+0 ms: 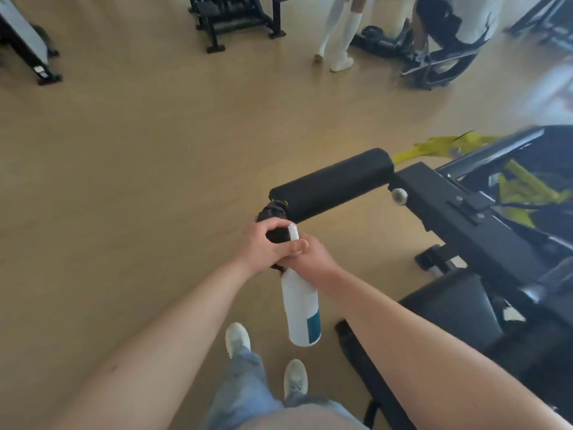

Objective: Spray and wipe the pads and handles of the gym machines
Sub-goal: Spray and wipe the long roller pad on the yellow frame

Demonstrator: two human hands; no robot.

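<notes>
A black roller pad (331, 181) sticks out to the left from a black and yellow gym machine (471, 218). My two hands meet just below the pad's near end. My left hand (263, 246) grips a bunched black cloth (273, 212), its thumb lying across the white spray head (293, 232). My right hand (313, 259) holds the neck of a white spray bottle (302, 308) with a blue label, which hangs downward. The trigger is hidden by my fingers.
A black seat pad (449, 308) of the machine lies at lower right. Other black machines (235, 17) stand at the far side of the tan floor. Two people's legs (338, 35) are near the top right. My shoes (238, 336) are below.
</notes>
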